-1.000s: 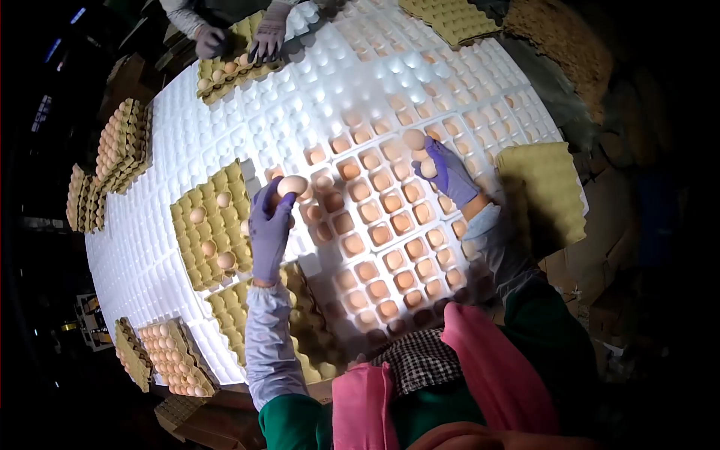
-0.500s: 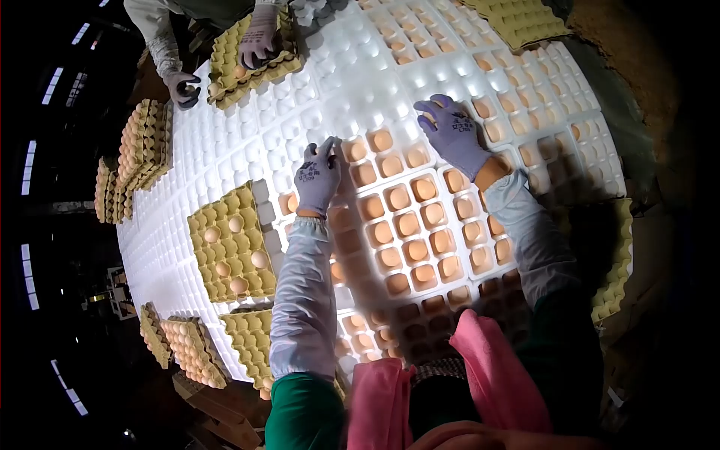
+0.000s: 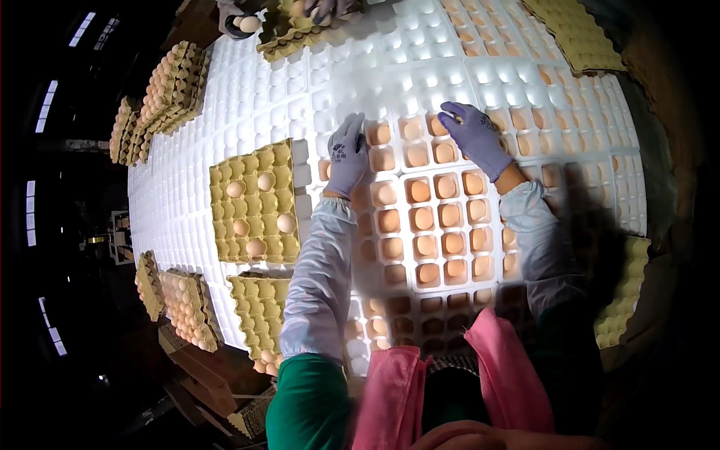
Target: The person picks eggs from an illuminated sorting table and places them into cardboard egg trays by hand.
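My left hand, in a grey-purple glove, reaches over white foam trays, its fingers stretched forward and close together. Right beside its fingers an egg rests in a tray cell. My right hand, in a matching glove, has thumb and forefinger apart at the tray's far right. An egg sits in the cell by those fingertips. Nearer to me, a foam tray holds rows of brown eggs, one per cell. The left palm side is hidden.
To the left lies a yellow pulp tray with several loose eggs. Stacked egg trays stand at the far left edge. Across the table, a co-worker's gloved hand holds eggs near another pulp tray. More pulp trays lie at back right.
The view has shifted, moving the table's contents in frame. An egg now shows in the cell by my right fingertips, and that hand's fingers point more left. My left fingers look straighter.
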Demonstrator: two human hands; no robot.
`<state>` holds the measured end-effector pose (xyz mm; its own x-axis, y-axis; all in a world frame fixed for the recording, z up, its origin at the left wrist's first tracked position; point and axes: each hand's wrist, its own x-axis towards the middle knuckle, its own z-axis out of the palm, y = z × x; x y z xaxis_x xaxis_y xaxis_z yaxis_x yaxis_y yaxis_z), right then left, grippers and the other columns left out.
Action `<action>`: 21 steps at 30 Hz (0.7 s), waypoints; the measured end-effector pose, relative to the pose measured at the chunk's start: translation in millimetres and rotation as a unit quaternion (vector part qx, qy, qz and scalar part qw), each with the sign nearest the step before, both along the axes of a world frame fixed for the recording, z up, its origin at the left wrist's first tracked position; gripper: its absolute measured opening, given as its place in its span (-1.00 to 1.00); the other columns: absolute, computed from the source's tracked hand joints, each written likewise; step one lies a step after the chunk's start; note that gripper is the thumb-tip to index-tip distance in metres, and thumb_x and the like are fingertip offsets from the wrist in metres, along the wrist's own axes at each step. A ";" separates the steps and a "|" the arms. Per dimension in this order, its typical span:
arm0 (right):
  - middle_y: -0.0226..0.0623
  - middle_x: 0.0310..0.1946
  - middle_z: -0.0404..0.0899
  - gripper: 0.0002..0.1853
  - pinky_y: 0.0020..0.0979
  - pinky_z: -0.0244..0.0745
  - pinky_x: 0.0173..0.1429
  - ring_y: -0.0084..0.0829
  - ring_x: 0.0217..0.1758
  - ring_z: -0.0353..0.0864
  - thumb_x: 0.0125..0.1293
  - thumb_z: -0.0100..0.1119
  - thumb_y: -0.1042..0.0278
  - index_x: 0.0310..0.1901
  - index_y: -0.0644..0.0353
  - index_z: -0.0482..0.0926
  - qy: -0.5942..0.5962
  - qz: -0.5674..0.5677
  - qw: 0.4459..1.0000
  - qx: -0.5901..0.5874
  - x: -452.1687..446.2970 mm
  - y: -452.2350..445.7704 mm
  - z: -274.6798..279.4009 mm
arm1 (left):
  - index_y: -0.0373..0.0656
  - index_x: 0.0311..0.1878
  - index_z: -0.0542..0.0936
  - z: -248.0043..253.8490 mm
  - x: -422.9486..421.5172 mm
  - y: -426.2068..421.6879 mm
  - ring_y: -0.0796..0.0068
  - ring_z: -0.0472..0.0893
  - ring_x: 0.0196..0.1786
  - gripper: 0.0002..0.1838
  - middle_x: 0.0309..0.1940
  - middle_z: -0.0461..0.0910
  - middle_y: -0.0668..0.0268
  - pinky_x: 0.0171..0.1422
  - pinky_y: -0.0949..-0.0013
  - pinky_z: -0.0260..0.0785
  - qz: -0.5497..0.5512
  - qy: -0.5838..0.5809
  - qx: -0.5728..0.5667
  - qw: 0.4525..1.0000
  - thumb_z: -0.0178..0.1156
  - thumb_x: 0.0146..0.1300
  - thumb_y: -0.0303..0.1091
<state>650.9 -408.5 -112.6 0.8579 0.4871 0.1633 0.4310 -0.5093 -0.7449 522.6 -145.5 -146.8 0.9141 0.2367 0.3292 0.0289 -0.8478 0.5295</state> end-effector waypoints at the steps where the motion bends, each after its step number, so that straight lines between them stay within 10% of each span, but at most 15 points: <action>1: -0.10 -0.08 0.74 -0.59 -0.28 0.57 0.06 -0.24 -0.04 0.71 0.45 0.20 0.08 0.11 0.25 0.65 0.186 0.000 0.977 0.102 -2.7 12.6 3.7 | -0.13 0.41 0.50 1.7 -4.9 4.9 0.14 0.53 0.34 -0.51 0.32 0.56 0.10 0.42 0.25 0.35 0.025 -0.009 -0.083 0.996 0.05 0.42 -0.50; 2: -0.23 -0.10 0.75 -0.60 -0.38 0.56 0.00 -0.43 -0.13 0.70 0.45 0.24 0.12 0.12 0.27 0.66 0.213 0.061 0.937 0.270 -7.6 26.1 -14.2 | -0.17 0.42 0.49 4.3 -9.9 11.0 0.21 0.53 0.35 -0.50 0.33 0.56 0.11 0.43 0.29 0.33 0.049 -0.019 -0.165 0.985 0.03 0.43 -0.52; 5: -0.27 -0.09 0.73 -0.62 -0.36 0.57 -0.01 -0.46 -0.15 0.68 0.47 0.23 0.19 0.16 0.28 0.64 0.230 0.043 0.933 0.274 -47.8 91.2 0.4 | -0.32 0.45 0.43 70.0 -46.4 13.1 0.43 0.49 0.38 -0.52 0.36 0.54 0.16 0.43 0.38 0.32 0.096 -0.022 -0.389 0.916 0.03 0.50 -0.49; 9: -0.18 0.19 0.55 -0.60 -0.09 0.34 0.34 -0.16 0.18 0.54 0.45 0.19 0.09 0.21 0.09 0.58 -0.075 0.097 0.992 0.037 -108.5 155.8 5.6 | -0.32 0.41 0.47 130.7 -160.6 52.2 0.37 0.51 0.35 -0.55 0.32 0.56 0.15 0.44 0.32 0.32 0.127 -0.021 -0.229 0.965 0.12 0.53 -0.38; 12: -0.22 0.23 0.51 -0.59 0.01 0.11 0.47 -0.16 0.34 0.40 0.45 0.12 0.03 0.19 0.08 0.57 -0.321 0.115 0.933 -0.116 -136.1 161.7 -31.6 | -0.28 0.45 0.43 168.8 -290.8 81.7 0.32 0.49 0.37 -0.48 0.37 0.51 0.12 0.42 0.27 0.34 0.255 0.015 -0.221 0.941 0.18 0.52 -0.27; 16: -0.12 0.19 0.57 -0.48 -0.16 0.47 0.24 -0.10 0.14 0.59 0.51 0.06 -0.10 0.24 0.17 0.53 0.099 0.171 0.975 0.102 -217.8 122.5 21.3 | -0.27 0.54 0.29 143.6 -491.2 149.2 0.28 0.45 0.41 -0.32 0.44 0.42 0.05 0.44 0.26 0.32 0.395 0.130 -0.296 0.860 0.14 0.54 -0.04; 19: -0.04 0.05 0.60 -0.29 -0.23 0.57 0.01 -0.24 -0.02 0.64 0.48 0.13 -0.24 0.28 0.34 0.42 0.335 0.215 0.917 -0.007 -325.7 66.7 48.7 | -0.28 0.57 0.24 116.0 -547.3 145.9 0.30 0.46 0.38 -0.21 0.45 0.41 0.14 0.40 0.28 0.33 0.374 0.330 -0.423 0.757 -0.01 0.56 0.19; 21: -0.06 -0.10 0.59 -0.26 -0.27 0.55 -0.06 -0.34 -0.12 0.60 0.43 0.23 -0.24 0.16 0.44 0.41 0.472 0.237 0.848 -0.052 -393.4 49.1 38.5 | -0.20 0.58 0.27 77.2 -569.4 151.3 0.48 0.30 0.00 -0.21 0.09 0.37 0.34 0.04 0.37 0.26 0.322 0.379 -0.423 0.757 -0.03 0.56 0.23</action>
